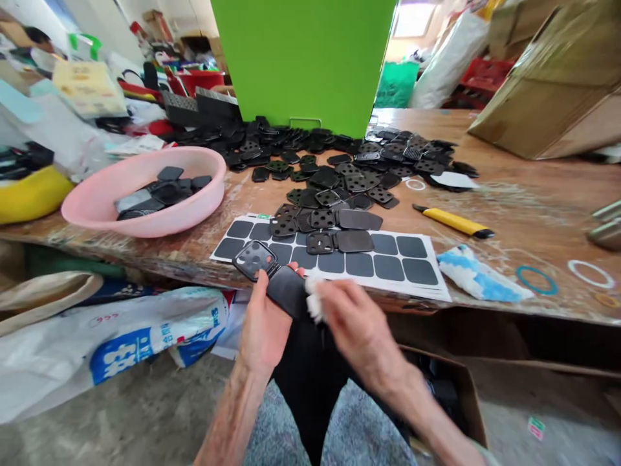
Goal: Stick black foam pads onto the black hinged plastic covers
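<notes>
We've got a worn wooden surface with a sheet of black pads on it, just past our hands. Our left hand cradles a black plate-and-pad piece, light and stiff-looking, easiest held by its edges. Our right hand pinches a white wad up against it.

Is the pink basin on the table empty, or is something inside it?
Not empty: several flat black pieces lie inside the pink basin.
</notes>
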`<action>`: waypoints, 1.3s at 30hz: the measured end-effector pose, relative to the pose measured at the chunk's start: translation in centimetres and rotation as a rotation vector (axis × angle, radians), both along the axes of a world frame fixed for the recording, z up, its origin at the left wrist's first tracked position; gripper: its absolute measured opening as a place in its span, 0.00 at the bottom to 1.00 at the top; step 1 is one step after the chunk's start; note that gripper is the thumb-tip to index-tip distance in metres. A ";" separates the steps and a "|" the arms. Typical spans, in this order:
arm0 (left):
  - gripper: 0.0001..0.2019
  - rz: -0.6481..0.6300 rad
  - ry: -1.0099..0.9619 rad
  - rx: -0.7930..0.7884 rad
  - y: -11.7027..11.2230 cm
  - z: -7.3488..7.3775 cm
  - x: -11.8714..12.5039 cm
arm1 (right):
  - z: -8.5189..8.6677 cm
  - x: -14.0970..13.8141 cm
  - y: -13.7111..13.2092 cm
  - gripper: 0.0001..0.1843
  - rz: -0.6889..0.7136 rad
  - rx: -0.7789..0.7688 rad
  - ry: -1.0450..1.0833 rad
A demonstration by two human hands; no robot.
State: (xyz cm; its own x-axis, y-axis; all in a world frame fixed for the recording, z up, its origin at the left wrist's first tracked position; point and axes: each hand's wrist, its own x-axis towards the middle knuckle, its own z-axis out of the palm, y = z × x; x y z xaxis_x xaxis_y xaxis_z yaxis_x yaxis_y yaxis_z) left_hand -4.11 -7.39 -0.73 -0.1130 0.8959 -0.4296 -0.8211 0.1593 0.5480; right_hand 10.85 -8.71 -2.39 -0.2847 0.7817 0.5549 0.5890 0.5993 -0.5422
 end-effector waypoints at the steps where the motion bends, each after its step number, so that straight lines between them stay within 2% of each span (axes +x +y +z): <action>1: 0.17 0.006 -0.008 -0.021 -0.5 -0.2 -0.1 | -1.0 -1.8 -1.0 0.16 0.035 -0.004 -0.004; 3: 0.17 0.013 -0.014 -0.037 -1.3 -0.5 -0.5 | -2.9 -3.9 -1.9 0.16 0.105 0.001 0.001; 5: 0.16 0.025 -0.012 -0.020 -2.1 -0.9 -1.0 | -4.4 -4.0 -1.9 0.15 0.132 -0.011 0.031; 8: 0.17 0.023 -0.019 -0.048 -3.2 -1.8 -1.8 | -5.7 -2.6 -1.6 0.13 0.009 -0.050 0.083; 10: 0.17 0.035 -0.021 -0.070 -3.8 -2.5 -2.0 | -6.0 -2.3 -2.0 0.12 -0.089 -0.074 0.099; 11: 0.17 0.042 -0.024 -0.075 -4.1 -2.8 -2.0 | -5.9 -2.4 -2.4 0.12 -0.094 -0.084 0.094; 15: 0.18 0.016 -0.057 -0.074 -4.6 -3.5 -2.0 | -6.1 -3.9 -3.8 0.12 0.107 -0.081 0.028; 16: 0.18 0.006 -0.065 -0.064 -4.7 -3.6 -2.1 | -6.2 -4.0 -3.8 0.12 0.116 -0.077 0.023; 20: 0.18 0.002 -0.062 -0.078 -5.1 -4.0 -2.5 | -6.5 -3.5 -3.5 0.11 -0.060 -0.125 0.071; 21: 0.19 0.006 -0.061 -0.087 -5.2 -4.2 -2.5 | -6.3 -3.7 -3.5 0.11 -0.064 -0.141 0.080; 25: 0.21 0.004 -0.101 -0.114 -5.5 -4.8 -1.9 | -5.8 -6.2 -3.4 0.12 0.143 -0.130 0.057; 27: 0.21 0.015 -0.117 -0.118 -5.8 -5.1 -1.6 | -6.0 -7.1 -2.8 0.12 0.184 -0.119 0.044; 33: 0.20 -0.028 -0.116 -0.089 -6.2 -5.9 -1.6 | -6.8 -5.9 -1.4 0.12 -0.037 -0.157 0.080; 37: 0.19 0.022 -0.101 -0.093 -5.5 -5.8 -2.4 | -7.1 -5.5 -2.8 0.11 0.096 -0.120 0.015; 39: 0.20 0.049 -0.061 -0.114 -5.3 -5.4 -3.0 | -8.2 -4.5 -3.6 0.10 0.062 -0.174 0.028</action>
